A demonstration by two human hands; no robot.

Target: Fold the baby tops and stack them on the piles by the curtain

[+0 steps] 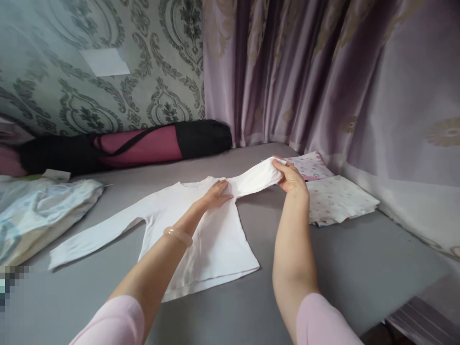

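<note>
Pink sleeves (111, 326) enter at bottom left and bottom right. A grey surface (215, 326) fills the lower frame; the white shirt (223, 235) lies spread mid-frame. Folded patterned clothes (338, 199) sit right of centre. The right hand (293, 179) has its grip closed on a cuff; the left hand (215, 194) rests open on the shoulder.

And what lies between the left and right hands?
The white sleeve, in the head view: the left hand rests on the shirt beside it, the right hand holds its outer end.
</note>
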